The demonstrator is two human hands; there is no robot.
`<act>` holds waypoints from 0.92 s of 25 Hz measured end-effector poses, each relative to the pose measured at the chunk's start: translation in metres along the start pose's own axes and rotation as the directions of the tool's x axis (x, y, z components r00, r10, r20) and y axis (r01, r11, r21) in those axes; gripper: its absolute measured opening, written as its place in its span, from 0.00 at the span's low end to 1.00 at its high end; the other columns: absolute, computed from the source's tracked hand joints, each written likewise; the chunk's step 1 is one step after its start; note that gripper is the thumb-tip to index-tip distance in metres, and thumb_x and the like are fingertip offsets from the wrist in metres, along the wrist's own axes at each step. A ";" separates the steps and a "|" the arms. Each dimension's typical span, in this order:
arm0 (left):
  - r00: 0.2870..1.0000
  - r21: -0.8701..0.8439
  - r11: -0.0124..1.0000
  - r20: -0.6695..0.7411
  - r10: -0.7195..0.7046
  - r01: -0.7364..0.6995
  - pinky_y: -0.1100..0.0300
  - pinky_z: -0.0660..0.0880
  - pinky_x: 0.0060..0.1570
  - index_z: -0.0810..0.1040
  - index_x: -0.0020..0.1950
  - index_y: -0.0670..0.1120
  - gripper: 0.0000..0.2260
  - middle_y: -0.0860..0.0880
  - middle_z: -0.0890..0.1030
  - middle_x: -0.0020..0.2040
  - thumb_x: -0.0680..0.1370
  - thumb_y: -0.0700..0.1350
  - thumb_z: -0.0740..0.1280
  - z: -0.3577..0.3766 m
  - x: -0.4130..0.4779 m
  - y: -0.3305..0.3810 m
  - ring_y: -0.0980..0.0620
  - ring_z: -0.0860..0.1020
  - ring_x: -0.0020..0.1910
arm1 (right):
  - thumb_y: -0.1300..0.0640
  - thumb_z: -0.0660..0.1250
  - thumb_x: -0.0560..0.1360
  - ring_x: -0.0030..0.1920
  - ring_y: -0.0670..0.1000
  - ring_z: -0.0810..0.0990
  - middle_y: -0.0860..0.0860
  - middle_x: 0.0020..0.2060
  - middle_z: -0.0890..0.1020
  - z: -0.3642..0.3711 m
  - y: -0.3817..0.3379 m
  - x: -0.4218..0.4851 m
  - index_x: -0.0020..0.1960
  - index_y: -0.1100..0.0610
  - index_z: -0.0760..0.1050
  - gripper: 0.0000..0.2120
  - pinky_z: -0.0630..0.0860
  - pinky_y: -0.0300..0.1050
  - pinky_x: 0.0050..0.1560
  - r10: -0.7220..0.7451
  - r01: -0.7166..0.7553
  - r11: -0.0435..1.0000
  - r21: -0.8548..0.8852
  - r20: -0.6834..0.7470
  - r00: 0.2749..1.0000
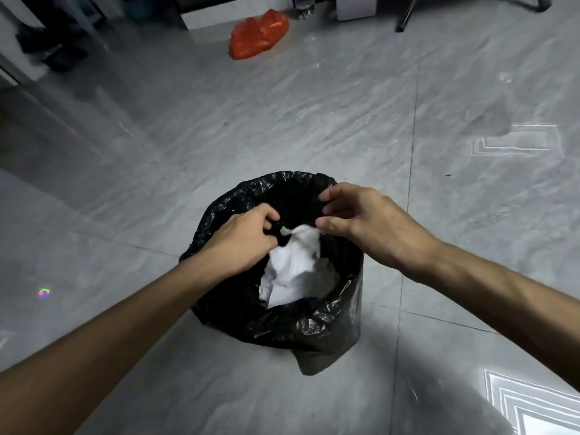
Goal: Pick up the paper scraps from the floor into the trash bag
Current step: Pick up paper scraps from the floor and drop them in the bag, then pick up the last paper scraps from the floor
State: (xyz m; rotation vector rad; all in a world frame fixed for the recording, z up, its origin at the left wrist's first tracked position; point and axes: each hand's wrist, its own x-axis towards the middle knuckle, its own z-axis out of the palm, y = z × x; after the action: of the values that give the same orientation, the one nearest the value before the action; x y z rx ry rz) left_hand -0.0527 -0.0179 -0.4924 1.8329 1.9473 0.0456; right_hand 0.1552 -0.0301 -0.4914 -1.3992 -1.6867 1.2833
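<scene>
A black trash bag stands open on the grey tiled floor at the centre of the view. White crumpled paper scraps lie inside it. My left hand is over the bag's left rim, fingers curled on the black plastic near the top of the paper. My right hand pinches the bag's far right rim between thumb and fingers. I see no loose paper scraps on the floor around the bag.
An orange plastic bag lies on the floor at the far middle. Behind it are a white cabinet base, a bottle and a dark chair leg. Dark furniture stands at the far left.
</scene>
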 end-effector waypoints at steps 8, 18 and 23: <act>0.900 -0.034 0.901 -0.075 0.429 -0.432 0.53 0.75 0.52 0.75 0.58 0.54 0.15 0.54 0.79 0.54 0.72 0.46 0.65 0.024 0.010 0.140 0.50 0.78 0.48 | 0.65 0.65 0.75 0.38 0.46 0.82 0.50 0.37 0.81 -0.083 0.056 -0.044 0.50 0.56 0.80 0.08 0.79 0.39 0.43 0.114 -0.053 0.975 0.216 -0.279 0.954; 0.616 -0.147 0.730 0.442 0.652 -0.667 0.62 0.71 0.37 0.76 0.58 0.52 0.13 0.55 0.81 0.51 0.74 0.49 0.66 0.160 0.023 0.331 0.59 0.77 0.42 | 0.65 0.67 0.72 0.32 0.50 0.79 0.52 0.36 0.82 -0.217 0.253 -0.203 0.44 0.54 0.80 0.07 0.71 0.43 0.35 0.519 -0.528 0.823 0.210 -0.655 0.549; 0.527 -0.087 0.694 0.585 0.617 -0.715 0.60 0.71 0.44 0.75 0.61 0.51 0.15 0.51 0.78 0.58 0.75 0.48 0.66 0.241 0.033 0.385 0.50 0.78 0.50 | 0.54 0.67 0.74 0.50 0.61 0.80 0.57 0.51 0.81 -0.247 0.320 -0.247 0.56 0.54 0.78 0.11 0.77 0.51 0.50 0.375 -0.724 0.637 -0.265 -0.713 0.592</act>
State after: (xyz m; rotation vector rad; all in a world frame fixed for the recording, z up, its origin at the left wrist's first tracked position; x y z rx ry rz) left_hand 0.3921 -0.0128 -0.5901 2.2634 0.7575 -0.4013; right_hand 0.5629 -0.1978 -0.6660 -2.5458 -1.1719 0.4720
